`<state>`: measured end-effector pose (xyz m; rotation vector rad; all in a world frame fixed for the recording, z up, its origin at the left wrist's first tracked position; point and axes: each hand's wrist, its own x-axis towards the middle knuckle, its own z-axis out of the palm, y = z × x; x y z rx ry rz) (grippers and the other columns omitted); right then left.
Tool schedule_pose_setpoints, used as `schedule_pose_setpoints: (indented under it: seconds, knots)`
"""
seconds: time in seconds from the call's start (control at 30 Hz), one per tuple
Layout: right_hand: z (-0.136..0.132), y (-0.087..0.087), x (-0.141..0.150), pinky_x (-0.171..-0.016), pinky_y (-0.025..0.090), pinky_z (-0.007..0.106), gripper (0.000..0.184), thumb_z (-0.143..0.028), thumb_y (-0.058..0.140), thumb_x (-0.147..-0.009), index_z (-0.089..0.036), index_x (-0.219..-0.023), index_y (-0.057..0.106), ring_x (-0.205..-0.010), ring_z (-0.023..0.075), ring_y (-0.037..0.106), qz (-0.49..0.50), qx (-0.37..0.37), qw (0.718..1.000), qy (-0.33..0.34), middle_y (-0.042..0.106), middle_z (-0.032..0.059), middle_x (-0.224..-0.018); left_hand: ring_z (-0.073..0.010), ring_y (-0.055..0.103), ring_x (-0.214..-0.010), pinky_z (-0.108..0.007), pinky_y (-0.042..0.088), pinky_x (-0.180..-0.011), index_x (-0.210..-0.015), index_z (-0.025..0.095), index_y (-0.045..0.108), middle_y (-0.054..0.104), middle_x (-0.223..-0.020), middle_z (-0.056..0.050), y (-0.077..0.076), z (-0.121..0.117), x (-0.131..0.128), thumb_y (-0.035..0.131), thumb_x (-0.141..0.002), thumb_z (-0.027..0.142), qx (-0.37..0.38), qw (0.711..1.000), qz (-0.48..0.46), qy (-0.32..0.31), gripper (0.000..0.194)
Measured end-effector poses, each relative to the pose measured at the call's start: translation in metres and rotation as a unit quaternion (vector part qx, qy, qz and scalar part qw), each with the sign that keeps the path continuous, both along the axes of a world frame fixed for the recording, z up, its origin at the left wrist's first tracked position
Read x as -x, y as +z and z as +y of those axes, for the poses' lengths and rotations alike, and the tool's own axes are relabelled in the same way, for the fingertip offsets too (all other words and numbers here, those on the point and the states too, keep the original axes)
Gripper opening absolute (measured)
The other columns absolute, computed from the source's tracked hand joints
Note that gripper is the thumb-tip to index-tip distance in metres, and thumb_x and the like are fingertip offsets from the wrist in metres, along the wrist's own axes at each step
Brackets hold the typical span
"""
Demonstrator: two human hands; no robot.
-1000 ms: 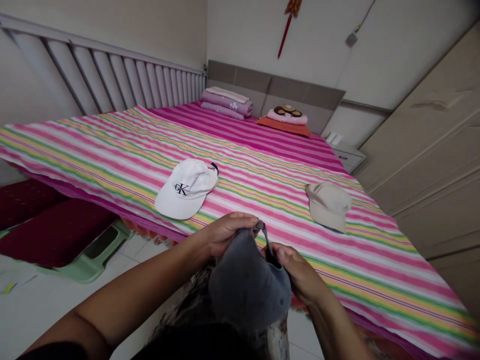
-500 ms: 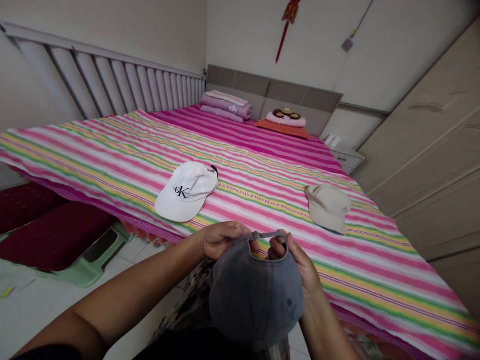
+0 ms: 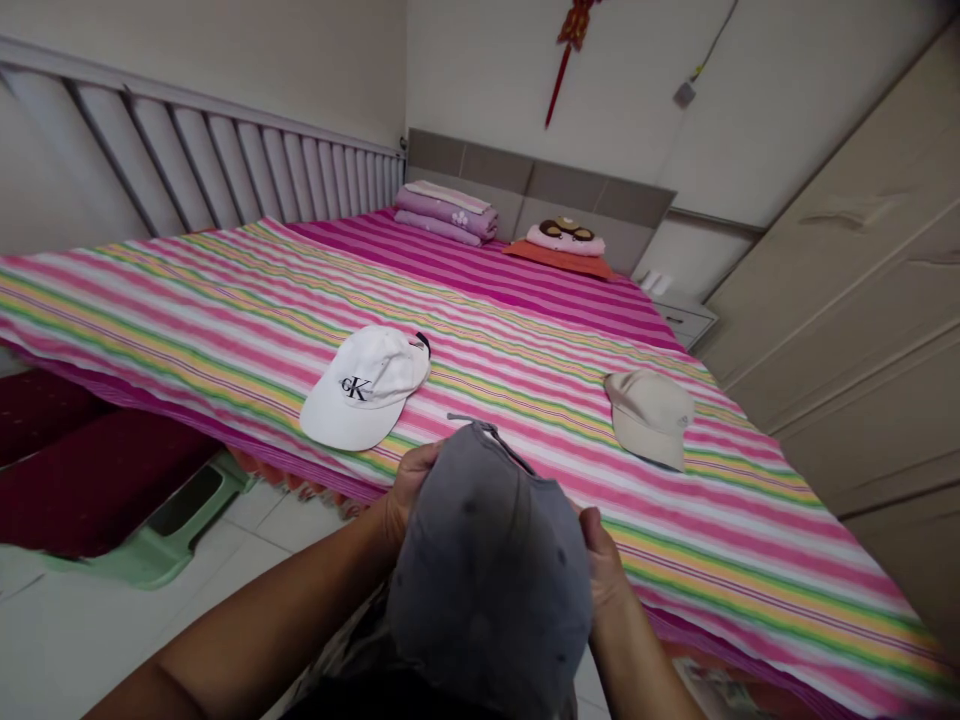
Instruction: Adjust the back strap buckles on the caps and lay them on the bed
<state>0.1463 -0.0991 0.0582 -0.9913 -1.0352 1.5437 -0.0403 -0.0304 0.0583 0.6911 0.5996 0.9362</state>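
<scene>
I hold a grey cap [image 3: 491, 570] in both hands, close below the camera, its crown facing me and its back strap sticking up at the top. My left hand [image 3: 409, 490] grips its left side and my right hand [image 3: 604, 575] grips its right side; most of the fingers are hidden behind the cap. Beyond it on the striped bed [image 3: 225, 310] lie a white cap [image 3: 364, 390] with a dark logo and a beige cap [image 3: 649, 415].
Folded purple bedding [image 3: 446, 210] and an orange and pink pillow [image 3: 562, 245] lie at the headboard. A slatted rail [image 3: 225, 160] runs along the far side. A wardrobe [image 3: 862, 300] stands at the right, a green stool [image 3: 161, 525] with a dark red cushion at the left.
The grey cap has been lifted and turned, so its crown now covers both hands. Before, my fingers pinched the back strap at the top. The view shifted slightly right.
</scene>
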Motion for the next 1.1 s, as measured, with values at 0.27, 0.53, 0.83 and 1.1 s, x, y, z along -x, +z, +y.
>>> schedule_pose_setpoints:
  seconds: [0.27, 0.53, 0.83, 1.1]
  knots:
    - [-0.006, -0.037, 0.014, -0.067, 0.049, 0.039, 0.034, -0.037, 0.066, -0.06, -0.02, -0.089, 0.065, -0.077, 0.0266, 0.065, 0.114, 0.054, 0.992, 0.005, 0.07, 0.0084, -0.077, -0.0219, 0.06, -0.074, -0.032, 0.046, -0.069, -0.082, 0.013, 0.062, 0.064, -0.067, -0.006, -0.01, 0.017, 0.0, 0.044, -0.072, 0.044, 0.027, 0.997, -0.066, -0.024, 0.037]
    - [0.04, -0.023, -0.012, -0.072, 0.051, 0.039, 0.026, -0.017, 0.062, -0.06, -0.02, -0.085, 0.064, -0.082, 0.025, 0.065, 0.155, 0.059, 0.985, -0.038, 0.071, 0.0045, -0.077, -0.0209, 0.063, -0.074, -0.033, 0.045, -0.076, -0.091, 0.008, 0.062, 0.067, -0.076, -0.009, -0.016, 0.057, -0.014, 0.043, -0.078, 0.032, 0.085, 0.98, -0.149, -0.104, 0.033]
    - [0.12, -0.044, -0.04, -0.082, 0.048, 0.036, 0.012, -0.019, 0.059, -0.063, -0.019, -0.074, 0.064, -0.088, 0.0222, 0.064, 0.181, 0.072, 0.977, -0.09, 0.072, 0.0036, -0.076, -0.0269, 0.059, -0.094, -0.041, 0.033, -0.091, -0.106, 0.006, 0.056, 0.066, -0.093, -0.014, -0.065, 0.107, -0.018, 0.045, -0.077, 0.048, 0.055, 0.962, -0.21, -0.167, 0.052]
    - [0.143, -0.07, -0.055, -0.078, 0.049, 0.037, 0.012, -0.019, 0.059, -0.066, -0.018, -0.077, 0.063, -0.084, 0.0222, 0.064, 0.168, 0.1, 0.973, -0.125, 0.072, 0.005, -0.079, -0.0204, 0.063, -0.083, -0.035, 0.037, -0.088, -0.105, 0.011, 0.057, 0.069, -0.082, -0.008, -0.084, 0.127, -0.033, 0.048, -0.077, 0.023, 0.07, 0.983, -0.129, -0.106, 0.032]
